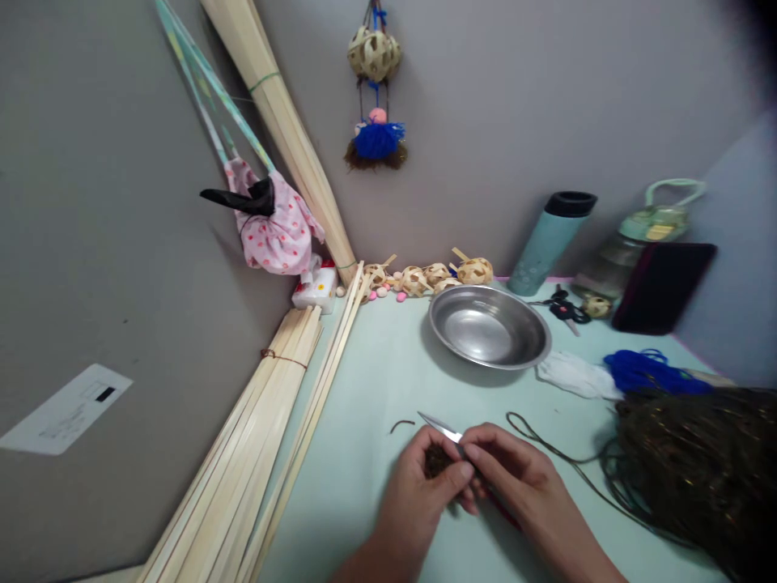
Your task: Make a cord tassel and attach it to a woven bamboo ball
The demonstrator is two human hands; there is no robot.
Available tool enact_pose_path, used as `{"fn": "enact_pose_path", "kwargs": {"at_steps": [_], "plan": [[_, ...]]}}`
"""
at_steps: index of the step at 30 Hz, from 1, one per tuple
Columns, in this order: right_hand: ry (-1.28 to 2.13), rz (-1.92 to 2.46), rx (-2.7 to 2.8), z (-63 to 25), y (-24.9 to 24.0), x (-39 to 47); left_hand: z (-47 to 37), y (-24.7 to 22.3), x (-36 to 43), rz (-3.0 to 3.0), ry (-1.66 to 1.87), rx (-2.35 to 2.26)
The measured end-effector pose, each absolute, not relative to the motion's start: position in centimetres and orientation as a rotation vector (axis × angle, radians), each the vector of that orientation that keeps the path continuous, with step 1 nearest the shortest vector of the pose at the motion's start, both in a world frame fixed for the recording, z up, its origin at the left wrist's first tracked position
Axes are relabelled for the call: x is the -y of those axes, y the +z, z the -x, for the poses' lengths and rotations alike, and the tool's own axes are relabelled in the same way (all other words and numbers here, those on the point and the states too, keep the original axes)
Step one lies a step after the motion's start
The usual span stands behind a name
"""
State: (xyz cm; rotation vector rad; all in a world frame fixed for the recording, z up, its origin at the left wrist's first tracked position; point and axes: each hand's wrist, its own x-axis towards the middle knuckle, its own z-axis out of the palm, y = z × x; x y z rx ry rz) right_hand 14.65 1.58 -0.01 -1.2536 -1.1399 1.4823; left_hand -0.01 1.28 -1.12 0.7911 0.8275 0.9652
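Note:
My left hand [418,490] is closed around a small bundle of dark brown yarn [435,461], its thumb pressed over the bundle's side. My right hand [525,478] pinches a pointed steel blade tool [442,427] against that bundle. The blade's tip points up and left, past my left fingers, and a dark red handle shows under my right hand. Whether it is a knife or scissors, I cannot tell. A short brown yarn scrap [401,423] lies left of the blade tip. To the right, a large brown yarn heap [698,470] trails a looped strand.
A steel bowl [486,328] sits beyond my hands, near white yarn [576,375] and blue yarn [649,374]. Bamboo strips [255,437] line the left. Woven balls [416,280], a flask [549,243], keys [564,308] and a phone [664,287] stand or lie along the back.

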Motion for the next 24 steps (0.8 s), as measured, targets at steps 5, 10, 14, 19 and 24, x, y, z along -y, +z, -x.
{"fn": "enact_pose_path", "kwargs": {"at_steps": [5, 10, 14, 19, 24], "plan": [[1.369, 1.322, 1.156, -14.9, 0.2, -0.7, -0.1, -1.1, -1.4, -0.806, 0.925, -0.878], [1.335, 1.303, 1.098, -15.5, -0.8, -0.4, 0.0, -1.0, -1.2, -0.813, 0.905, -0.895], [1.396, 1.279, 1.106, -15.4, -1.2, -0.3, 0.2, -0.5, -1.2, -0.661, 0.955, -0.830], [1.607, 1.169, 1.289, -15.2, -0.4, -0.7, 0.6, 0.0, -1.3, -0.592, 1.002, -0.806], [1.531, 1.233, 1.511, -16.0, 0.9, -0.9, 0.6, -0.1, -1.2, -0.823, 0.988, -0.954]]}}
